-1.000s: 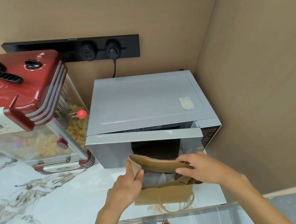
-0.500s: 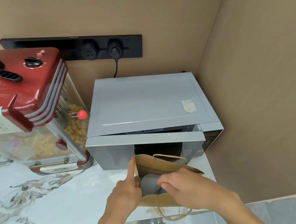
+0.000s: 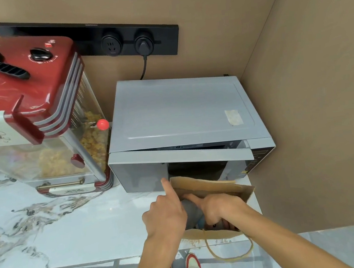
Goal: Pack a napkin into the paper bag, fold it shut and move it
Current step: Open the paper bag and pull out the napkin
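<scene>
A brown paper bag (image 3: 210, 186) stands open on the marble counter, right in front of the microwave. My left hand (image 3: 164, 213) grips the bag's left rim, index finger pointing up along the edge. My right hand (image 3: 219, 210) reaches down into the bag's mouth and presses on a grey napkin (image 3: 193, 210) that sits inside it. The fingertips are hidden in the bag. One string handle (image 3: 230, 252) hangs over the counter's front edge.
A grey microwave (image 3: 178, 114) with its door ajar stands behind the bag. A red popcorn machine (image 3: 31, 109) fills the left. A brown wall (image 3: 314, 119) closes the right side. The marble counter (image 3: 57, 229) spreads to the left; its front edge is close to me.
My right hand has gone from the bag's rim down into its mouth with the grey napkin. The bag's back flap has stood up. My left hand stays on the left rim.
</scene>
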The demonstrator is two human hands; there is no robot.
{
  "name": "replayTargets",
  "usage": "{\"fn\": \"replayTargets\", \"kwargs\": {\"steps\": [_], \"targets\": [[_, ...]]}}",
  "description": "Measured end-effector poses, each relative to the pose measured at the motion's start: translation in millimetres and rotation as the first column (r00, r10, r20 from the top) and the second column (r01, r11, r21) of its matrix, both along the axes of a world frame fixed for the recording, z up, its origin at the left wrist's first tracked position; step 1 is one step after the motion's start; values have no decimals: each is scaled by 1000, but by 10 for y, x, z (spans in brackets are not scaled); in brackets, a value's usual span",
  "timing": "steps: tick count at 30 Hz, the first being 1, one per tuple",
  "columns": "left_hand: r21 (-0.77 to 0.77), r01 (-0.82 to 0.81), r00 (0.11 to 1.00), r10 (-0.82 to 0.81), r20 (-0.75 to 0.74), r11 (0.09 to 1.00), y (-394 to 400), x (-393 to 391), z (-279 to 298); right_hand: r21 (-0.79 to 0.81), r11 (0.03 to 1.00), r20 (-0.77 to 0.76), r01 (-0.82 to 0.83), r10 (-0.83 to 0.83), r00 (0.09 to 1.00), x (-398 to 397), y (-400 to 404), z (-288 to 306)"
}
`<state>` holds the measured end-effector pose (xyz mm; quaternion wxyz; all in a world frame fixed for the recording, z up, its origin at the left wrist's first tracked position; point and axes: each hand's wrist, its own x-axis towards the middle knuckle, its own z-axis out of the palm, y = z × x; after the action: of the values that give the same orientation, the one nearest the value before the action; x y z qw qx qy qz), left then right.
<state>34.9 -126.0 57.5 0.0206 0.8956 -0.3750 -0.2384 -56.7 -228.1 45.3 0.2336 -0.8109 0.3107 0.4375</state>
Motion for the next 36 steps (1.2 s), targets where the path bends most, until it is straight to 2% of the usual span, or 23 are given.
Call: {"fn": "replayTargets", "kwargs": {"steps": [7,14,18,24,28,31,34,36], "targets": [[20,25,997,-27,75,999,72,158,-97,-51,993,-48,110,-112,993,-295,-131,-170],[101,141,976,-155,149,985,37,68,-57,-108,993,-137,48,-62,989,-350,-219,-218],[98,150,975,-163,151,984,59,92,-50,-60,997,-167,47,-57,984,-337,-272,-214],[7,48,997,-49,67,999,119,119,-57,81,997,-161,14,-1,987,-303,-266,-292],[1,36,998,-36,59,999,116,117,-68,-42,995,-31,-95,94,995,-182,-160,-415],[-7,44,996,-43,79,999,94,99,-93,-4,986,-81,-165,165,983,-62,-112,-433],[-16,53,996,-52,69,998,80,78,-105,-81,967,-66,-243,238,969,73,-57,-434],[-32,45,998,-44,45,998,92,73,-112,-108,938,-141,-330,315,939,163,2,-433]]}}
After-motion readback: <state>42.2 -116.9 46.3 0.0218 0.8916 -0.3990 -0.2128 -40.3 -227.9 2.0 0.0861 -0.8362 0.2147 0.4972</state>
